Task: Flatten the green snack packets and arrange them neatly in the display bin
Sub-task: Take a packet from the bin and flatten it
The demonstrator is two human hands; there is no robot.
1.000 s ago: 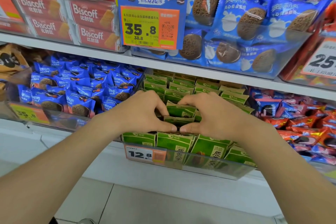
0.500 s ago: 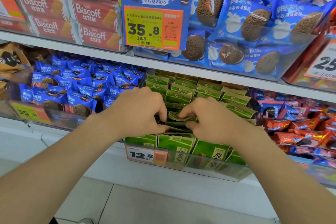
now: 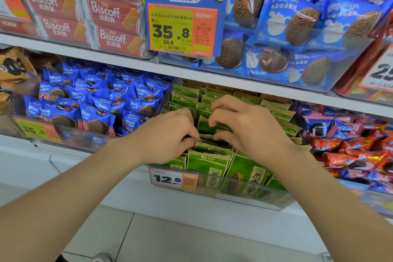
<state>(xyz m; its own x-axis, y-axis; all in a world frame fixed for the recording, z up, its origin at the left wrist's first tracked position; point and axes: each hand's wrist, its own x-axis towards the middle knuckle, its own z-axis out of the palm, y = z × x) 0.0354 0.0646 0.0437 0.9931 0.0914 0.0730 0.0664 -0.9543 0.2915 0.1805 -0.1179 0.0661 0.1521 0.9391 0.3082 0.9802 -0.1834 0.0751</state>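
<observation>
Blue-wrapped, heaping just left of the display bin as cookie packets. Reaching into the middle of the bin with the left hand, curling its fingers and pinching the top edges of the green snack packets. Packing the bin front to back in upright rows, those packets. Reaching in from the bin's right with the right hand, clamping thumb and curled fingers on a packet top. Piling just right of the bin in red wrappers.
</observation>
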